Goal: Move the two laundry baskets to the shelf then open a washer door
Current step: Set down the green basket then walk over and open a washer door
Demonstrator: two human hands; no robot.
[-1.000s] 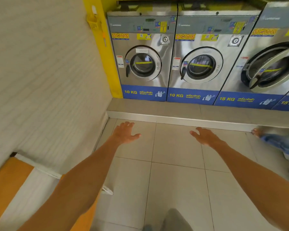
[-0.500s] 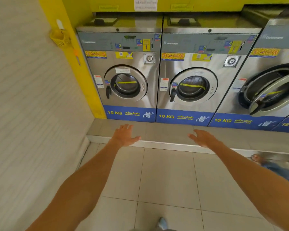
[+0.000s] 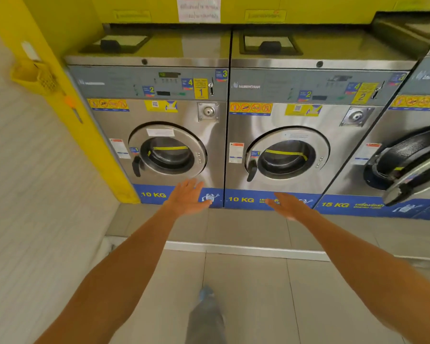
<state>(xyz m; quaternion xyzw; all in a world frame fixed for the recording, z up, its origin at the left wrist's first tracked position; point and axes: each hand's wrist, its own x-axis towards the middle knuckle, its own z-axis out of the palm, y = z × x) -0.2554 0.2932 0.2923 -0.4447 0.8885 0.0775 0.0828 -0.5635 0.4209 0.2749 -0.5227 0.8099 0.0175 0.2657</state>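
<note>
Two steel 10 KG washers stand side by side on a raised step. The left washer's round door [image 3: 168, 152] is closed, with a black handle [image 3: 136, 166] on its left rim. The middle washer's door [image 3: 287, 157] is closed too, handle [image 3: 251, 170] at its left. My left hand [image 3: 188, 197] is stretched out, empty, fingers apart, just below the left door. My right hand [image 3: 289, 206] is also open and empty, below the middle door. No laundry basket is in view.
A 15 KG washer at the right has its door [image 3: 412, 167] swung open into the aisle. A tiled step [image 3: 233, 249] runs in front of the machines. A white wall [image 3: 35, 194] and a yellow pillar [image 3: 67, 100] with a small yellow holder [image 3: 32, 75] close the left side.
I have walked closer to the washers, which now fill the view. Both hands have risen from floor level to the blue bands under the doors. The orange surface at lower left has left the view.
</note>
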